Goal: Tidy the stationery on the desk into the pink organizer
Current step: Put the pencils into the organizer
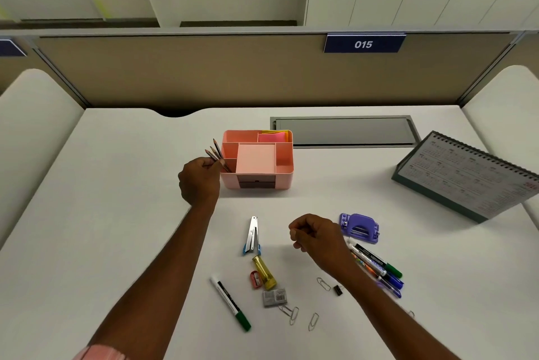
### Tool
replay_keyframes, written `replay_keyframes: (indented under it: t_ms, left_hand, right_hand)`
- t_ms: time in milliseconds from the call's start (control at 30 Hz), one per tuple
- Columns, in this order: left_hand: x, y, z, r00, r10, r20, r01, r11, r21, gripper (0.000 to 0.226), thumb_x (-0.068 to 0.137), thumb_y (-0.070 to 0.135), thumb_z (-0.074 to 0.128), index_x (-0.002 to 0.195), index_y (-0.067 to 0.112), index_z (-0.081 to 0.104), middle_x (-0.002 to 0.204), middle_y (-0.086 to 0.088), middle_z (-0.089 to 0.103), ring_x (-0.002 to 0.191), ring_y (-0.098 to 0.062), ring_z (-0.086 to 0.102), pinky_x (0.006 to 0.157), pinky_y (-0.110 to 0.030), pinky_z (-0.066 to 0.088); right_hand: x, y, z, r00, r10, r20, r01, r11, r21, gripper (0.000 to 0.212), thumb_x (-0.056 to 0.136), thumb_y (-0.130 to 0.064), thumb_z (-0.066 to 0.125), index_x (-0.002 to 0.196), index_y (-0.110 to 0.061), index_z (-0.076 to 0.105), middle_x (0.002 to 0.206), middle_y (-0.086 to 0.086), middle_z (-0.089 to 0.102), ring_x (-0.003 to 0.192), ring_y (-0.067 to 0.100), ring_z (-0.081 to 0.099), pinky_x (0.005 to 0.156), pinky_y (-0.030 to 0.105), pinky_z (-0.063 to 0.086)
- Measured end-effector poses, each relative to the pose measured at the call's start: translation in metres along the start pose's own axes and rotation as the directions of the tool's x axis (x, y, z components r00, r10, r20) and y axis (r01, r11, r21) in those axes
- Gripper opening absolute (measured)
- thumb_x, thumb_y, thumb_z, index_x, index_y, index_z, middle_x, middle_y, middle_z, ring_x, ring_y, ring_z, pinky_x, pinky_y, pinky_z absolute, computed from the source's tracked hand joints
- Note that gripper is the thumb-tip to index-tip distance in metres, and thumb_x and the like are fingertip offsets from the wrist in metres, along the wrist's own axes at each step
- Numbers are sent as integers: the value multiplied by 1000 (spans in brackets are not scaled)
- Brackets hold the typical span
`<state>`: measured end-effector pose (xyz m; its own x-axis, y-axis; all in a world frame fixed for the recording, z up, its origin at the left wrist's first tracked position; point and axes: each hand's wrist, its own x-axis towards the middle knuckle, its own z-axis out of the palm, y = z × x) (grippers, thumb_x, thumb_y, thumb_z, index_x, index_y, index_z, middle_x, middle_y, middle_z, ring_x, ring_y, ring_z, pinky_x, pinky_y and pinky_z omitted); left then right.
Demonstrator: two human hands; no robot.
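The pink organizer (284,170) stands mid-desk, with sticky notes (271,136) in a back compartment. My left hand (198,180) grips a bunch of pencils (217,152) whose lower ends rest in the organizer's front-left slot. My right hand (313,235) hovers loosely curled over the desk, holding nothing I can see. Loose on the desk lie a stapler (252,235), a yellow tube (264,272), a red sharpener (255,279), an eraser (275,297), a green-capped marker (230,304), several markers (379,267), a purple hole punch (359,227), paper clips (293,314) and a binder clip (337,289).
A desk calendar (466,175) stands at the right. A grey cable hatch (344,130) lies behind the organizer. A partition wall with the sign 015 (363,44) closes off the back of the desk.
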<state>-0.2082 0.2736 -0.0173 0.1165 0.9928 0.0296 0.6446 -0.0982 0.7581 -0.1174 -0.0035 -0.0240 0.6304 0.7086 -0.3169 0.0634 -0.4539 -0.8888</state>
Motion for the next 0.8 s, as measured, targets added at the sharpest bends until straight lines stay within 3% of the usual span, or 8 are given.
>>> replay_keyframes:
  t_ms: [533,800]
  left_hand:
    - [-2,1,2,999,12,34,-12,1000,-11,41,87,46,80,114,14,78,111,-8,79,100,-30,74,85,-43,61]
    - [-45,-1,-8,997,72,1,-72,995,-76,42,87,44,80,117,17,70,109,-4,68,91,-14,58,67,-24,45]
  right_hand:
    - [-4,15,5,998,15,54,-12,998,-58,7,97,-13,68,96,-18,73,84,-1,76,75,15,74,69,20,57]
    - [-11,31,-2,1000,23,21,-20,992,-122,8,93,-17,73,92,-26,73,80,-4,76,73,10,72,70,21,57]
